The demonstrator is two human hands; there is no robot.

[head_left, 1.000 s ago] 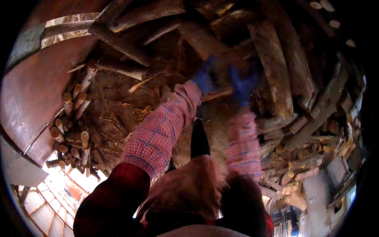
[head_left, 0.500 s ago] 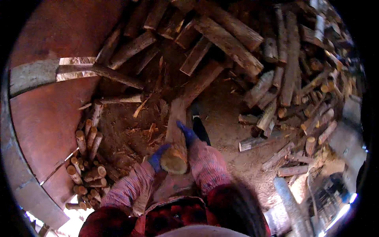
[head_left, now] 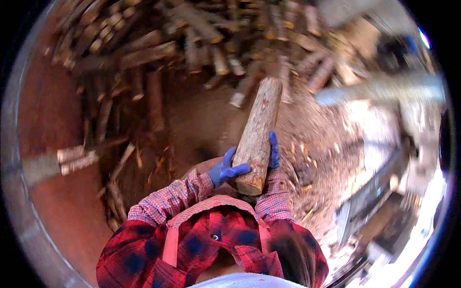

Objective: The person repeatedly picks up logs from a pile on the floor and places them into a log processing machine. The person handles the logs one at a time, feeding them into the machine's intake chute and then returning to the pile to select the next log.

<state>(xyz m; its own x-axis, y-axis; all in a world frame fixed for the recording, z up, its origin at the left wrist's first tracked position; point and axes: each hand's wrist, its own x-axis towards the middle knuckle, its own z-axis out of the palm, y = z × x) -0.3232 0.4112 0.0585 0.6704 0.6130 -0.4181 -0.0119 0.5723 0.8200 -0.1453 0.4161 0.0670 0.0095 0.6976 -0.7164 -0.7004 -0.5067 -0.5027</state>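
A thick log (head_left: pixel 258 132) with rough bark lies lengthwise between my two gloved hands, held off the ground in front of my body. My left hand (head_left: pixel 224 170), in a blue-purple glove, grips its left side near the close end, the thumb lying across the bark. On the opposite side, the fingers of my right hand (head_left: pixel 274 151) press against the log, while the palm is partly hidden. The log's cut end (head_left: pixel 249 186) points toward my chest, and its far end tilts away to the right.
Piled logs (head_left: pixel 201 29) spread across the far side, blurred. A rusty brown metal sheet (head_left: pixel 53 101) stands on the left. To the right are a pale bluish beam (head_left: pixel 379 90) and a dark metal frame (head_left: pixel 370 197). Wood chips (head_left: pixel 305 158) litter the dirt floor.
The log has come up closer to my body, still between both hands. My view has swung to the right, bringing the beam and metal frame further in.
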